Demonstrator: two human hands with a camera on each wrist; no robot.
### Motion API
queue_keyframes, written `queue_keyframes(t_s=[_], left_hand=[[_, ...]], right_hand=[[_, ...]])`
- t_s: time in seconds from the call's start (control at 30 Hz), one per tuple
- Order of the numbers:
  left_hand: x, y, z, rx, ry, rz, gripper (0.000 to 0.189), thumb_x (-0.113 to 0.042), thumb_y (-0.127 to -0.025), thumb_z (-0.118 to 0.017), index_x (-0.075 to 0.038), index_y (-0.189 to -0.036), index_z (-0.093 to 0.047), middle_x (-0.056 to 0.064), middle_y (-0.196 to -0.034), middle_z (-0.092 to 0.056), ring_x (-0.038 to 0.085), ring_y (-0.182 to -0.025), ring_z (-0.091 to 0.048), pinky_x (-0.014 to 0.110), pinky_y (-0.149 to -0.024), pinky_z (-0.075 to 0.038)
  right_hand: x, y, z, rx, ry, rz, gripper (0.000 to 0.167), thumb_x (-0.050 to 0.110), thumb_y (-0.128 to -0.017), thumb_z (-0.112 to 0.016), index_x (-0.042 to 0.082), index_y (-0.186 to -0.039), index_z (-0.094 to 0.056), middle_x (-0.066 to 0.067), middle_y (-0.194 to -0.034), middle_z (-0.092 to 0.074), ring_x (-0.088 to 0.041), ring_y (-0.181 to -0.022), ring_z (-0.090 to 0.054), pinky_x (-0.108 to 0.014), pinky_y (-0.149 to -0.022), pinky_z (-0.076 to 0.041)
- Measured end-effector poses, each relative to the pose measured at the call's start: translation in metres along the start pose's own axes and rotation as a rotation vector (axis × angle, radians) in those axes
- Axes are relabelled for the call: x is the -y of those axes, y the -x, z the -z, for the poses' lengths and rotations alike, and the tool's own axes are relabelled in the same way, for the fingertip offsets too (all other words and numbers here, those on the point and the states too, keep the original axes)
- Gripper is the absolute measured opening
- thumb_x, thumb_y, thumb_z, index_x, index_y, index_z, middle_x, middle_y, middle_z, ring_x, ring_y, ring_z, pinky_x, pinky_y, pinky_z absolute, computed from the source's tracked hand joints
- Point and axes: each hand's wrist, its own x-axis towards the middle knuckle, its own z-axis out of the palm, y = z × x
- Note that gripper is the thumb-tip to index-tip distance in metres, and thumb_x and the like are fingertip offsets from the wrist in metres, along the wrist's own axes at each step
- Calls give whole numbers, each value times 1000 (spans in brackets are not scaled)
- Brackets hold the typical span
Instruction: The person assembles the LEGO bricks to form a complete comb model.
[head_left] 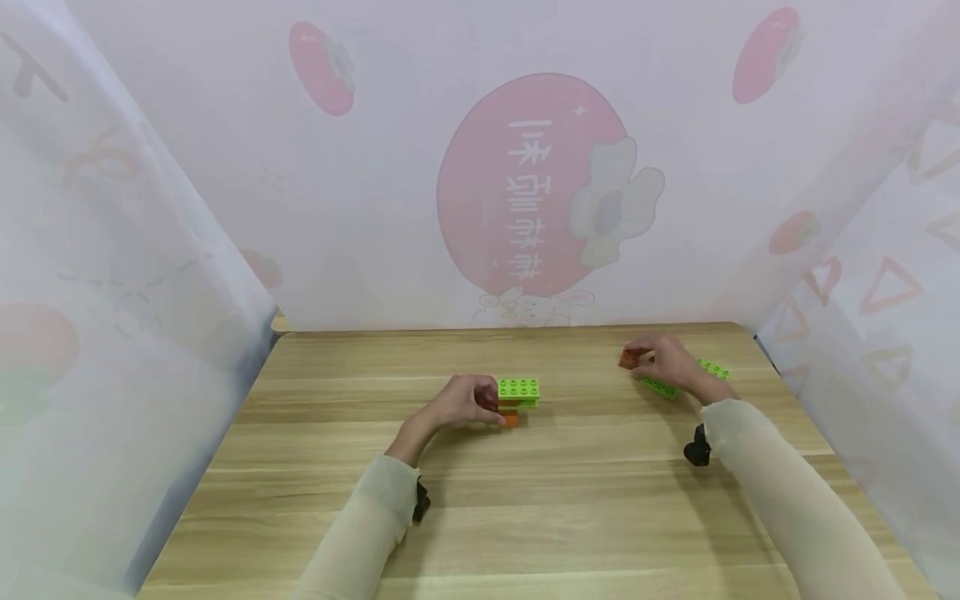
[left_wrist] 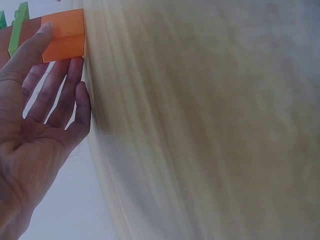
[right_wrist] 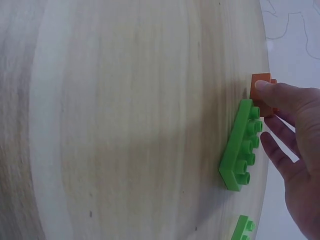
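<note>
My left hand (head_left: 459, 402) grips a small stack of toy building bricks near the middle of the table. An orange brick (left_wrist: 64, 34) forms its base, with brown bricks and a green studded brick (head_left: 519, 388) above. In the left wrist view the thumb lies along one side of the stack and fingertips are at the other. Over at the back right, my right hand (head_left: 667, 362) pinches an orange-brown toy brick (right_wrist: 260, 95) between thumb and fingers. Just beside that brick lies a long green studded brick (right_wrist: 237, 150), partly under the hand in the head view.
Another green brick (head_left: 712, 367) lies farther right, close to the right wrist. The wooden table (head_left: 570, 500) ends at the back against a pale printed curtain (head_left: 390, 208), and similar curtains hang along both sides.
</note>
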Motion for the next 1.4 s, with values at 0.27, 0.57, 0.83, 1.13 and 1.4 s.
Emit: queue_keyframes(t_s=[0.27, 0.57, 0.83, 1.13, 1.4], left_hand=[[-1, 1, -1, -6, 10, -10, 26, -13, -83, -93, -12, -94, -70, -2, -94, -77, 9, -86, -71, 27, -78, -59], [-3, 1, 0, -7, 2, -23, 27, -14, -83, -93, -10, -94, -69, 0, -95, -77, 11, -87, -71, 29, -79, -60], [-2, 0, -1, -10, -20, -1, 27, -16, -82, -94, -12, -95, -70, -2, -95, -76, 10, -88, -70, 28, -82, -59], [-1, 0, -2, -10, -9, -2, 27, -17, -82, -94, -12, -95, -71, -2, -96, -78, 9, -88, -71, 28, -82, -60], [-2, 1, -2, -7, 18, 1, 28, -13, -82, -94, -11, -98, -71, -1, -97, -76, 11, -89, -71, 28, -82, -60]], right_hand=[[1, -2, -7, 4, 0, 25, 50, -7, -86, -84, -14, -131, -65, -31, -122, -71, -44, -107, -71, -57, -90, -60], [9, -4, -11, 7, 1, 58, 45, -10, -84, -82, -13, -127, -68, -29, -118, -73, -43, -106, -72, -55, -89, -61], [14, -4, -15, 9, 7, 74, 39, -11, -84, -81, -10, -122, -73, -29, -119, -73, -44, -107, -71, -54, -86, -62], [19, -6, -17, 12, 16, 85, 37, -10, -82, -80, -7, -118, -76, -22, -113, -76, -38, -104, -72, -52, -86, -63], [30, -6, -15, 19, -5, 64, 38, -9, -83, -79, -4, -121, -76, -20, -116, -76, -38, -109, -72, -53, -90, -61]])
